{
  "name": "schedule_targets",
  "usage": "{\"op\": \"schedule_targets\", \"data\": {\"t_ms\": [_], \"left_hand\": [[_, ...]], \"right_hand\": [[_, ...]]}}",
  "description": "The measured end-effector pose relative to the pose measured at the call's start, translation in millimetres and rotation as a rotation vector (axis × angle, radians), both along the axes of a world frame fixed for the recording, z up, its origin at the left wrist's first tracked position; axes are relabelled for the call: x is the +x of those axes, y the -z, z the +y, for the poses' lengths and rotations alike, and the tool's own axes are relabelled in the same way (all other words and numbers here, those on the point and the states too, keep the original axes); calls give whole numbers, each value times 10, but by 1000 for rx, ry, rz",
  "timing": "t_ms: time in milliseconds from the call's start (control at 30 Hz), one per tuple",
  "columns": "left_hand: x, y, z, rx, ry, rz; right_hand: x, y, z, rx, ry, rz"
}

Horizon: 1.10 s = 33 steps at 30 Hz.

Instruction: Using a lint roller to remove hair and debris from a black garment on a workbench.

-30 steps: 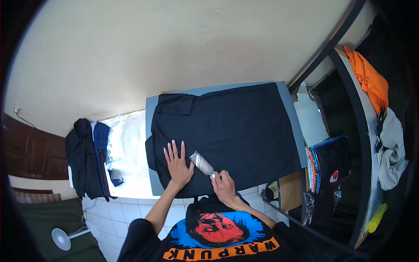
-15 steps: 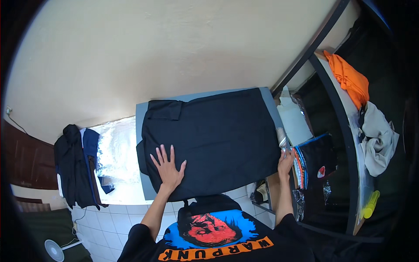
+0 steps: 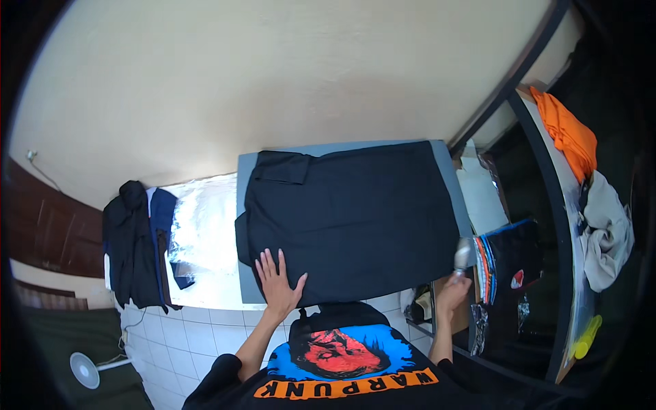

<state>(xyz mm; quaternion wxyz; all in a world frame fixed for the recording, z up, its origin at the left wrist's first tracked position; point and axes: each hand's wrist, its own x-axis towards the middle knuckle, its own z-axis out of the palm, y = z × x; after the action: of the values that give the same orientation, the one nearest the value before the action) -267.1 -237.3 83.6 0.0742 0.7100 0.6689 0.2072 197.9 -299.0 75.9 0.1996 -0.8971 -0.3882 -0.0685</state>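
A black shirt (image 3: 355,212) lies spread flat over a grey board (image 3: 247,184), one sleeve (image 3: 285,168) folded in at its far left. My left hand (image 3: 279,285) rests on the shirt's near left part, palm down with fingers spread. At the near right corner, my right hand (image 3: 452,292) is closed around the handle of what looks like a lint roller (image 3: 462,253), a pale, shiny cylinder. It is beside the shirt's right edge; whether it touches the cloth I cannot tell. Motion blurs it slightly.
Dark garments (image 3: 133,249) hang over the left end of the white table, next to clear plastic packaging (image 3: 205,219). To the right, a shelf holds an orange cloth (image 3: 567,133), a grey cloth (image 3: 607,232) and a yellow container (image 3: 588,338). Folded clothes (image 3: 512,266) lie below.
My right hand has drawn the lint roller back toward me, down along the shirt's right edge. My left hand has slid slightly nearer to me on the shirt. The whole view has shifted a little.
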Motion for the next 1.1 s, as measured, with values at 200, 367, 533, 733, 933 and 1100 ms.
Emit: {"op": "schedule_targets", "data": {"t_ms": [200,367,533,733,933,1100], "left_hand": [[-657,-145,986,356,-225,-167],[-1541,348,2199,32,-263,-476],[-1674,644,2597,-123,-242,-355],[-1466,454,2680,-513,-407,-789],[-1477,206,2714,-569,-396,-750],[-1740,389,2754,-592,-379,-876]], "right_hand": [[-437,-355,750,394,-514,344],[-1858,-323,1773,62,-1475,524],[-2932,-379,2381,-108,-1649,256],[-3350,-87,2640,36,-1380,125],[-3175,-247,2246,176,-1561,-51],[-2894,-206,1390,24,-1797,-83]]}}
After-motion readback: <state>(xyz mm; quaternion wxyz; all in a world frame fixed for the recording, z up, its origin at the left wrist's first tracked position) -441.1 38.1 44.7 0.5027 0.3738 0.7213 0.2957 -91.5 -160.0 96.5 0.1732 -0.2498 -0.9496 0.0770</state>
